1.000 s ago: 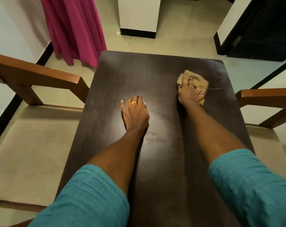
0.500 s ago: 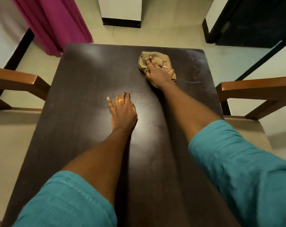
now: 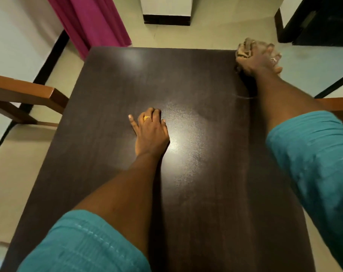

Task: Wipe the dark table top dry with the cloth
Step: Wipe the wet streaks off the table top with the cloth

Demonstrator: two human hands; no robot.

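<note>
Right hand [image 3: 258,59] clamped over the bunched cloth [image 3: 245,49], pressing it down at the far right corner of the table [image 3: 111,95], likely to mop the edge. Left hand [image 3: 151,132] flat, fingers loosely spread, mid-table; looks like bracing for the reach. Glossy patch just right of it, wet or glare, can't tell. Wooden chair arm [image 3: 25,91] left of table, pink curtain [image 3: 92,20] beyond its far edge. Nothing blocks the wipe.

My only view: head cam, high, looking steeply down and forward over the dark table top [image 3: 186,85], wide-angle, close
</note>
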